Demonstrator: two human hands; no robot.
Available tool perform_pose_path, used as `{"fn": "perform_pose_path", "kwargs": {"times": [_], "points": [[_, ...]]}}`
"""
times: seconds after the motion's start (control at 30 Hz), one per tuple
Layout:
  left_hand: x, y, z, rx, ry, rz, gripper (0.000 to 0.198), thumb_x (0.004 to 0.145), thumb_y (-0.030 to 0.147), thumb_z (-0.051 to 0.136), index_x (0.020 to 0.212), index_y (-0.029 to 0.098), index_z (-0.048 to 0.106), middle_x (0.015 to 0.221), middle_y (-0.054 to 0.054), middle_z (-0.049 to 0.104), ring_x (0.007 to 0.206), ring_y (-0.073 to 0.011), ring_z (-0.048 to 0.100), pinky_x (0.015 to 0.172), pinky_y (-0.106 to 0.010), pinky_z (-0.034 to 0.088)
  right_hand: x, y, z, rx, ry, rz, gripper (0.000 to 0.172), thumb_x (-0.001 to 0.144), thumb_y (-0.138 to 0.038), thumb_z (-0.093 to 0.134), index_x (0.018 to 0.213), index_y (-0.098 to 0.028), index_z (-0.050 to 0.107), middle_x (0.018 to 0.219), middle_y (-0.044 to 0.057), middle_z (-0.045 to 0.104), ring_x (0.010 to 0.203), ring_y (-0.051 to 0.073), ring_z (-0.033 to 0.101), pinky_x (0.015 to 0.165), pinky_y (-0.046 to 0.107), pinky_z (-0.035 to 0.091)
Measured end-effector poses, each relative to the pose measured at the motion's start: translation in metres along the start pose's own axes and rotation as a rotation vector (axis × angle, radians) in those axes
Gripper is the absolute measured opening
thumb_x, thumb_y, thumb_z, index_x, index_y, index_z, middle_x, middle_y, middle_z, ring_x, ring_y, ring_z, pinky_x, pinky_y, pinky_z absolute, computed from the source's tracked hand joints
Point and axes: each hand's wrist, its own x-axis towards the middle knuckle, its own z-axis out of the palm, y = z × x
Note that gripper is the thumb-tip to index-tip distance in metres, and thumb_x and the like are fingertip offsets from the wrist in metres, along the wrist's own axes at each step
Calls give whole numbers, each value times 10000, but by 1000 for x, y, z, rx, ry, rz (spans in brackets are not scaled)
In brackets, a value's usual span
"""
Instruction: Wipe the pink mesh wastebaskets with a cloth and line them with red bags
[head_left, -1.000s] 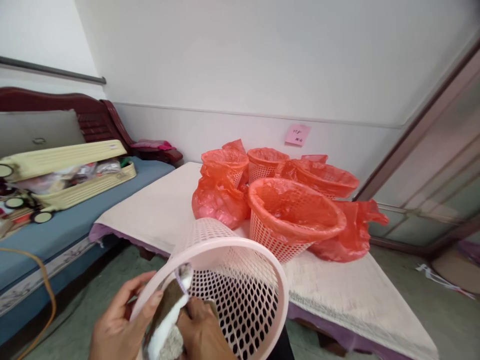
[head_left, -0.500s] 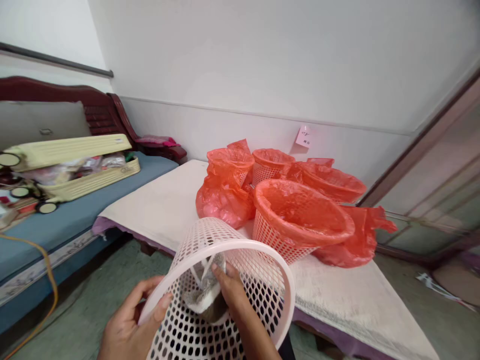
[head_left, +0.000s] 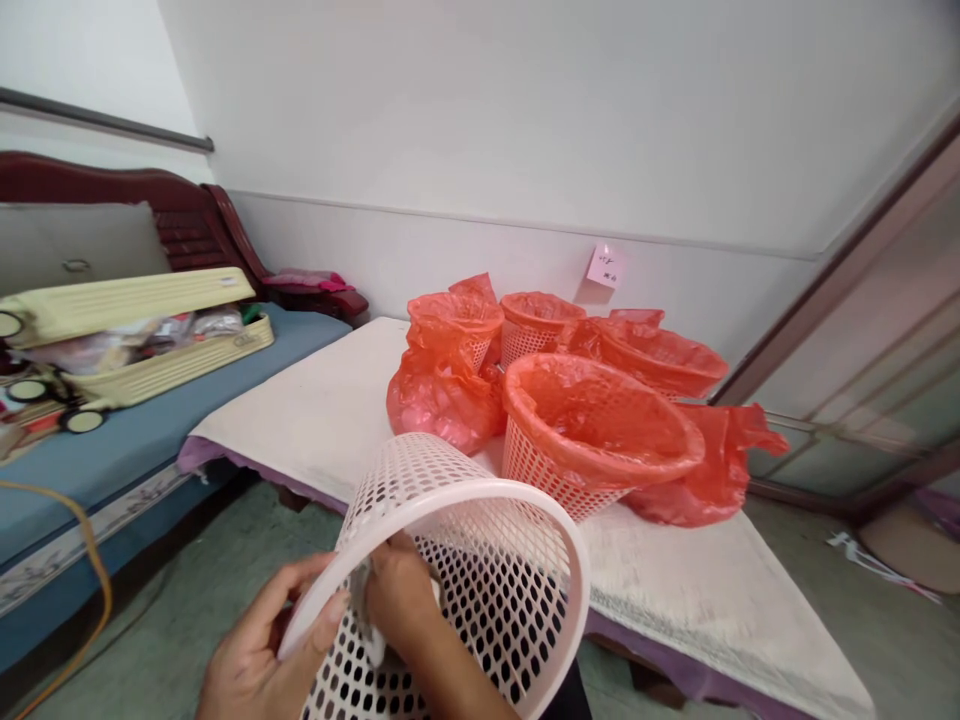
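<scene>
Pink perforated plastic, the basket (head_left: 495, 590) is held tilted just before the near edge of the table (head_left: 322, 410), mouth towards the camera. The left hand (head_left: 262, 650) pinches its rim, thumb on top. The right hand (head_left: 397, 600) is inside, fingers curled on a pale cloth (head_left: 371, 645), mostly hidden. Beyond, orange-lined baskets (head_left: 592, 430) crowd the cream-covered table. A yellow case (head_left: 150, 340) lies open on the blue sofa (head_left: 142, 440), left.

The left hand (head_left: 255, 655) and right hand (head_left: 397, 600) are bare, the right forearm (head_left: 465, 688) unsleeved
</scene>
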Motion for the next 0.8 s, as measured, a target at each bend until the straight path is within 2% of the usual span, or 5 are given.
{"fn": "perform_pose_path", "kwargs": {"times": [0.17,0.4,0.53,0.67,0.8], "points": [[-7,-3,2,75,-13,101,386,714,554,738,963,259,730,799,2,731,743,-189,708,601,-191,566,6,22,-7,-190,-47,180,394,825,-82,482,1164,-127,677,1262,260,644,1156,393,632,943,571,495],[8,8,-1,166,83,28,483,696,668,676,939,253,722,878,-5,746,764,-183,677,695,-215,553,-48,-21,-57,143,-274,-197,343,783,-129,538,1061,-263,688,1099,15,738,978,187,705,833,257,542],[14,17,-4,126,55,-73,556,669,716,671,982,258,701,839,7,737,741,-183,661,608,-211,520,-76,-31,-72,-219,-391,-86,381,720,-148,618,1080,-236,706,1101,118,735,928,310,727,758,390,596],[15,22,-3,98,42,-103,565,705,709,655,1063,272,668,884,17,736,783,-179,655,647,-215,511,-79,-18,-77,-457,-264,91,318,774,-111,553,1039,-195,706,1088,173,726,974,351,714,835,496,594],[22,21,-6,84,6,-126,644,634,736,700,1056,250,676,923,-11,745,807,-204,666,651,-234,528,-83,-11,-61,-394,-194,-117,218,802,-247,626,1016,-242,666,1006,89,731,891,302,726,759,419,619]]}}
